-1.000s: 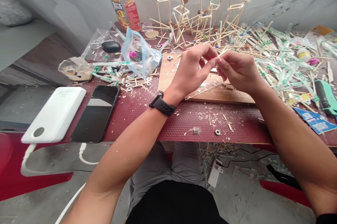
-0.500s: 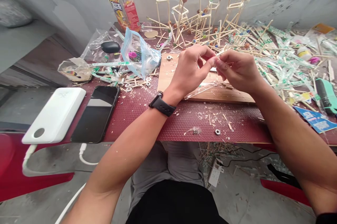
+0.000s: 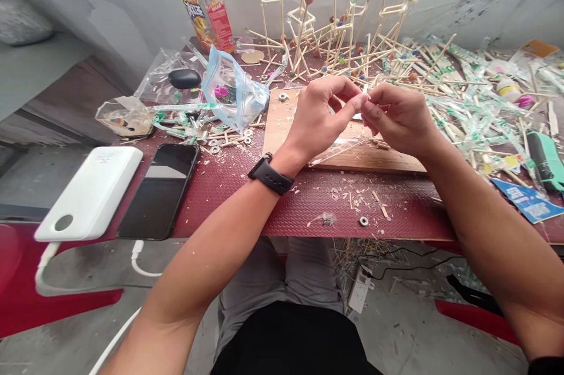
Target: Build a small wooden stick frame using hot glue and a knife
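Observation:
My left hand and my right hand meet fingertip to fingertip above a wooden board. Both are closed in a pinch. Between the fingertips a small pale bit shows, too small and too covered to name. Under my hands lies a clear plastic piece on the board, with short bits of wooden stick by it. A metal nut rests at the board's upper left.
Stick structures with coloured lumps stand along the wall. Plastic wrappers cover the right side. A blue-edged zip bag, a phone and a white power bank lie left. Another nut sits near the front edge.
My hands stay together over the board, with fingertips shifted very slightly. The pale bit between them shows a little differently. Nothing else on the table has visibly moved.

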The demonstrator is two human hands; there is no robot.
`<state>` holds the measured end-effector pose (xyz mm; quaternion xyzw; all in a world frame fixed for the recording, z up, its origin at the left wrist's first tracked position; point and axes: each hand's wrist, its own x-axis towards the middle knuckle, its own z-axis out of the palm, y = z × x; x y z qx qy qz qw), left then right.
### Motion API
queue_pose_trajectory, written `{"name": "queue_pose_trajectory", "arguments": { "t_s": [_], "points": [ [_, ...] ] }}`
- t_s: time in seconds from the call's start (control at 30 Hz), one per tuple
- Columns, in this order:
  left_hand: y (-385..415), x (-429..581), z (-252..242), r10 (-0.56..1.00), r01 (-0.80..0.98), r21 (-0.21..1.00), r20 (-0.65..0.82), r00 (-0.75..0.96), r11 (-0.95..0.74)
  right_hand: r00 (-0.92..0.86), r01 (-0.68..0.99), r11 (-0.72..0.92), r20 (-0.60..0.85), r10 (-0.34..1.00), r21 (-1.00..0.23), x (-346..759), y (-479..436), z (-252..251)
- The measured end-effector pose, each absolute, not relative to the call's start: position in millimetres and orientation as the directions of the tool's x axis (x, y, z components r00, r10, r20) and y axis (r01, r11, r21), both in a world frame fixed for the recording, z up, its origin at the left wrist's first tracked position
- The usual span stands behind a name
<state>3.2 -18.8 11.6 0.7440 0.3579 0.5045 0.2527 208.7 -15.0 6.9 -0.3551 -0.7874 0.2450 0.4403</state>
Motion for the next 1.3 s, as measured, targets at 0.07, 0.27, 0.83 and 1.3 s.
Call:
{"name": "queue_pose_trajectory", "arguments": {
  "t_s": [0.07,0.27,0.83,1.3],
  "points": [
    [-20.5,1.9,13.6,0.790,0.278,0.739,0.569,0.229,-0.613,-0.331,0.336,0.622,0.529,0.781,-0.707,207.5,-16.6,8.6],
    [-20.7,0.1,14.1,0.788,0.266,0.742,0.573,0.225,-0.616,-0.299,0.308,0.625,0.550,0.779,-0.718,209.0,-16.7,6.1],
    [-15.5,3.4,9.4,0.783,0.224,0.752,0.578,0.229,-0.620,-0.245,0.318,0.637,0.588,0.771,-0.702,211.0,-10.0,3.4],
    [-10.9,5.6,4.3,0.794,0.211,0.768,0.564,0.225,-0.605,-0.268,0.300,0.673,0.618,0.739,-0.676,212.2,-5.7,-0.8]
  ]
}}
